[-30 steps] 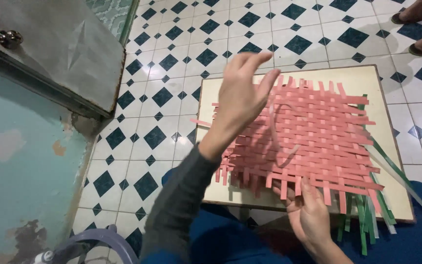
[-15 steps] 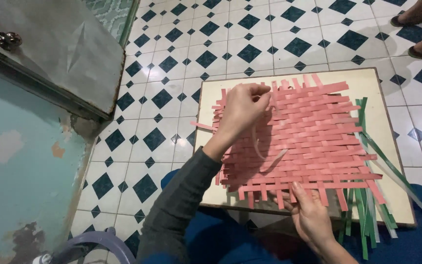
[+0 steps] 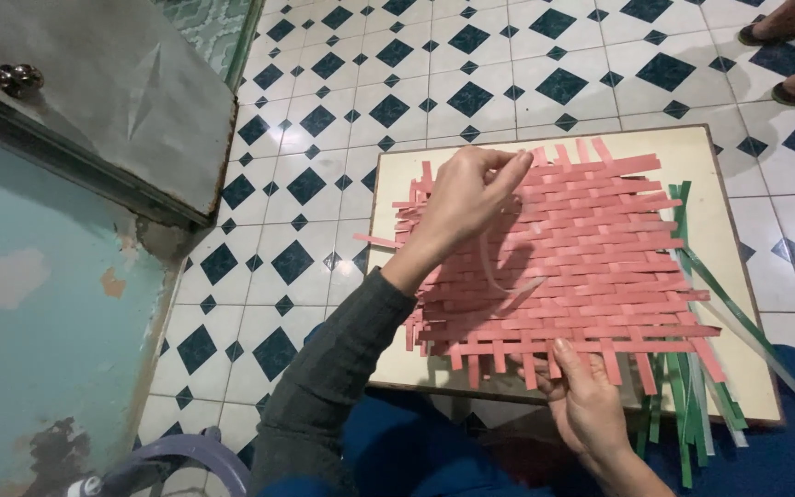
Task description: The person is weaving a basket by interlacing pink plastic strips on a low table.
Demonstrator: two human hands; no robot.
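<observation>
At the centre of the frame the left hand (image 3: 466, 198) pinches one loose pink strip (image 3: 499, 271) that curls down toward the lower middle, running top to bottom across the pink woven mat (image 3: 591, 258), whose near edge the right hand (image 3: 586, 400) grips.

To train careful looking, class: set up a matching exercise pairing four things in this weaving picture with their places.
1 left hand
2 right hand
3 green strips
4 cream board

a under the pink woven mat
b at the mat's near edge
c beside the mat's right side
d over the mat's upper left part

Pairs: 1-d, 2-b, 3-c, 4-a
</observation>
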